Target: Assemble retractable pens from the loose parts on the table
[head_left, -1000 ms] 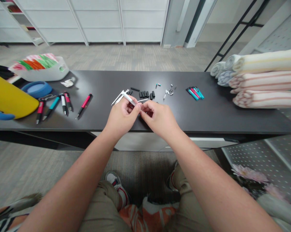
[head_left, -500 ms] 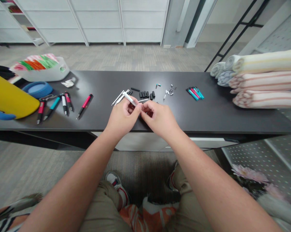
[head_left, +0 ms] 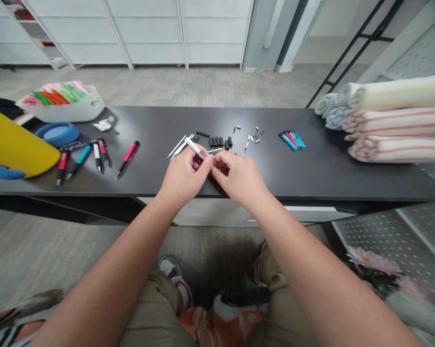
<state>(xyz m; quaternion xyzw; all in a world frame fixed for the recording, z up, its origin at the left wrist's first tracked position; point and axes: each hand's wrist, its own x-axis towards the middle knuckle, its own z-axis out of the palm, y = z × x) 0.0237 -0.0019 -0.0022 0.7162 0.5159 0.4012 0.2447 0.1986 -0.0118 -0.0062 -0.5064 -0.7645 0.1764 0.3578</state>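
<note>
White pen (head_left: 194, 147) tilted over the desk (head_left: 293, 178), pinched in curled left hand (head_left: 181, 171). Right hand (head_left: 242, 176) curled, fingertips at pen's near end by the left's; couldn't tell its hold. Black tubes (head_left: 216, 141) lay just beyond.

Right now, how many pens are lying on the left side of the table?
5, left to right: red pen, teal pen, white pen, second red pen, then third red pen lying apart. The yellow object may hide more.
</note>
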